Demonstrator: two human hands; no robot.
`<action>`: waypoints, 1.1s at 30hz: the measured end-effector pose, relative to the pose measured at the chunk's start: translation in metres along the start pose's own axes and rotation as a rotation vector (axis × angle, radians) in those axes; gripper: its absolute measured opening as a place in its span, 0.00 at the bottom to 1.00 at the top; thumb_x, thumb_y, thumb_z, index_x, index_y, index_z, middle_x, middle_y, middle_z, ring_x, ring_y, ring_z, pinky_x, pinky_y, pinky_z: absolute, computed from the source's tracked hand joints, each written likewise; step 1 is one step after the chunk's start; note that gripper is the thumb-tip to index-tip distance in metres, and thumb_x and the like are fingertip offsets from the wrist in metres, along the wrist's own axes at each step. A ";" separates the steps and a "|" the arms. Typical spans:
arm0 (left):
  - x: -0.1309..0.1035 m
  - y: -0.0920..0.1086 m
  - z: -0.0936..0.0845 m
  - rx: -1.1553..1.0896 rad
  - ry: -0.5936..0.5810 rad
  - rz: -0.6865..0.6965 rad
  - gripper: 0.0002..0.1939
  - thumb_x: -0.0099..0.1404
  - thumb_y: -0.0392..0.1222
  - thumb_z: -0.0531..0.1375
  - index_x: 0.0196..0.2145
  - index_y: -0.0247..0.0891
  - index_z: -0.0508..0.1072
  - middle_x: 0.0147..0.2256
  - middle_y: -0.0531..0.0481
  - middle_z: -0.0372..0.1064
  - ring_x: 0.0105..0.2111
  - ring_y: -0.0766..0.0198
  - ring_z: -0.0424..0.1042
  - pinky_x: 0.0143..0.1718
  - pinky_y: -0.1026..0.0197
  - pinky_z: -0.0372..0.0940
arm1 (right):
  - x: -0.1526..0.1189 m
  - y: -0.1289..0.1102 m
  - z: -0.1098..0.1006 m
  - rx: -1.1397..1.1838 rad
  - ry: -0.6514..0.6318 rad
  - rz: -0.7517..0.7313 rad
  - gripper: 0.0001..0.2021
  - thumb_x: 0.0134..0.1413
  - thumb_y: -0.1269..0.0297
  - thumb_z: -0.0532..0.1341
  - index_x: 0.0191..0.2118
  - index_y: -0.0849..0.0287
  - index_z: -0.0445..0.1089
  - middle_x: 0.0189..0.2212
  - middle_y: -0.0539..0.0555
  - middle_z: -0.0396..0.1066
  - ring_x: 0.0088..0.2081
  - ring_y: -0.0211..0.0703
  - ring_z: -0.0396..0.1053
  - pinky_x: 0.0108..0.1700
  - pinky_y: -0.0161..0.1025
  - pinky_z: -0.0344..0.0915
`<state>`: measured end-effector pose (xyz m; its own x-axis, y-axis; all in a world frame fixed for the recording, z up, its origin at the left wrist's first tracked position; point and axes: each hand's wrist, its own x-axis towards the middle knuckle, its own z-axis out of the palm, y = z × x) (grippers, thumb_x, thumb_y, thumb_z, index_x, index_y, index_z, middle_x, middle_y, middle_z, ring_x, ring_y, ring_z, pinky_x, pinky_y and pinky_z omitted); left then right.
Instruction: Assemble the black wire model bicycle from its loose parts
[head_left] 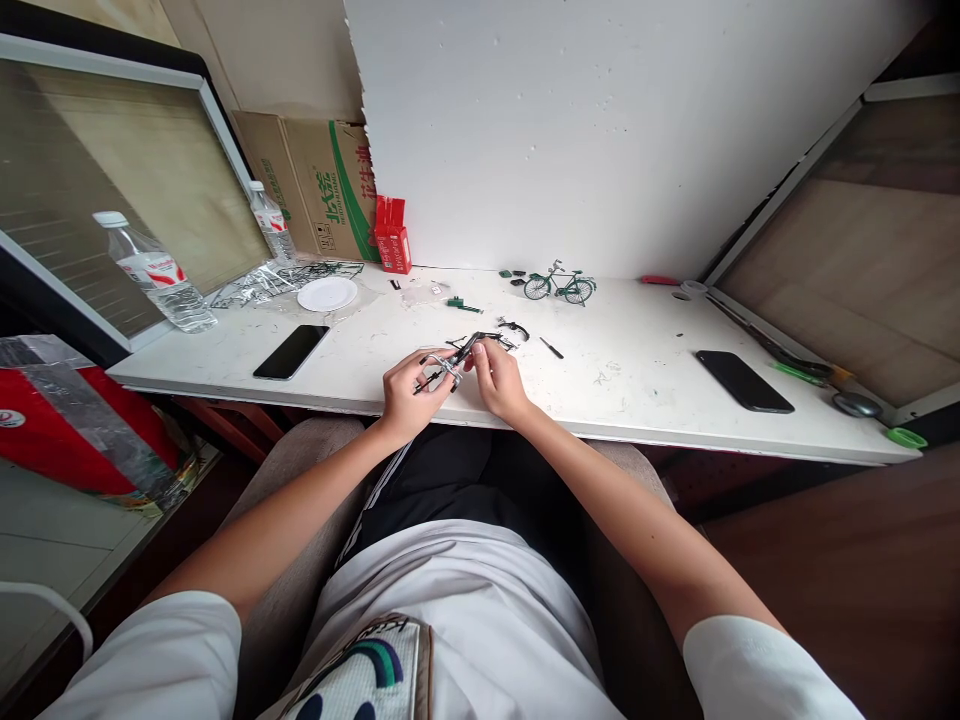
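Near the table's front edge, my left hand (412,393) is closed on a small black and silver model frame (442,373), its handlebar-like end between the fingers. My right hand (496,378) pinches the upper end of the same piece, beside the left fingertips. Just behind the hands lie loose dark parts (501,341) and a curved black part (514,328). A small black screwdriver-like tool (552,348) rests to their right. Farther back stands a green model bicycle (559,285), upright, and a small green part (465,305) lies left of it.
On the left are a phone (291,352), a white round lid (327,293), two water bottles (161,275) (271,222), a cardboard box (315,185) and a red box (392,236). A black phone (742,381) and a mouse (856,404) lie on the right of the white table (630,385).
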<state>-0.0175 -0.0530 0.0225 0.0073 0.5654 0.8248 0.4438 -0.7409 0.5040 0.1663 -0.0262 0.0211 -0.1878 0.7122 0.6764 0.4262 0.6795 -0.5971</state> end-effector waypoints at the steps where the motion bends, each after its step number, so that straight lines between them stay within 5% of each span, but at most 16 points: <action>1: 0.000 0.000 0.000 0.000 0.000 0.002 0.13 0.67 0.41 0.68 0.49 0.39 0.82 0.44 0.44 0.82 0.20 0.72 0.63 0.24 0.64 0.65 | 0.000 0.000 0.000 0.000 -0.002 0.000 0.24 0.79 0.47 0.43 0.35 0.54 0.66 0.34 0.55 0.74 0.38 0.46 0.71 0.45 0.44 0.65; 9: 0.000 0.000 0.001 -0.019 0.009 -0.004 0.13 0.66 0.41 0.68 0.48 0.38 0.83 0.44 0.44 0.82 0.21 0.72 0.65 0.24 0.65 0.65 | -0.001 0.005 0.002 0.030 0.013 0.017 0.23 0.79 0.48 0.45 0.36 0.54 0.66 0.34 0.54 0.74 0.38 0.45 0.71 0.46 0.43 0.65; 12: 0.000 -0.001 0.001 -0.024 0.010 -0.067 0.13 0.66 0.43 0.69 0.48 0.39 0.83 0.44 0.44 0.83 0.21 0.72 0.65 0.26 0.64 0.65 | 0.000 0.008 0.004 0.104 0.125 0.092 0.17 0.77 0.46 0.52 0.46 0.54 0.66 0.37 0.54 0.74 0.39 0.45 0.72 0.44 0.42 0.67; 16: 0.000 -0.007 0.001 -0.076 -0.021 -0.215 0.16 0.63 0.47 0.71 0.47 0.40 0.83 0.43 0.43 0.83 0.22 0.69 0.68 0.26 0.63 0.65 | 0.003 0.014 0.005 0.165 0.162 0.130 0.24 0.70 0.41 0.59 0.59 0.53 0.64 0.48 0.59 0.73 0.45 0.47 0.73 0.38 0.41 0.70; 22: 0.018 -0.027 -0.005 -0.291 -0.070 -0.414 0.23 0.56 0.50 0.76 0.45 0.35 0.82 0.45 0.37 0.82 0.44 0.50 0.82 0.37 0.59 0.72 | 0.003 0.021 0.007 0.209 0.086 0.123 0.21 0.70 0.41 0.59 0.49 0.55 0.73 0.44 0.57 0.76 0.43 0.47 0.74 0.36 0.40 0.74; 30: 0.027 -0.061 -0.012 -0.259 0.124 -0.437 0.39 0.48 0.47 0.80 0.56 0.39 0.75 0.58 0.36 0.74 0.61 0.48 0.72 0.55 0.53 0.70 | -0.006 0.006 0.006 0.120 -0.047 -0.162 0.14 0.70 0.49 0.62 0.49 0.52 0.77 0.45 0.58 0.79 0.45 0.50 0.76 0.40 0.46 0.80; 33: 0.022 -0.068 -0.009 -0.193 0.162 -0.529 0.41 0.46 0.47 0.81 0.56 0.41 0.74 0.62 0.36 0.69 0.59 0.50 0.71 0.52 0.54 0.70 | -0.007 0.008 0.008 0.080 -0.080 -0.217 0.14 0.72 0.52 0.61 0.52 0.51 0.77 0.49 0.59 0.80 0.47 0.51 0.76 0.41 0.48 0.80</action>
<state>-0.0555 0.0063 0.0089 -0.3152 0.8250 0.4690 0.1786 -0.4338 0.8831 0.1643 -0.0248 0.0084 -0.3375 0.5578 0.7582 0.2973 0.8275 -0.4764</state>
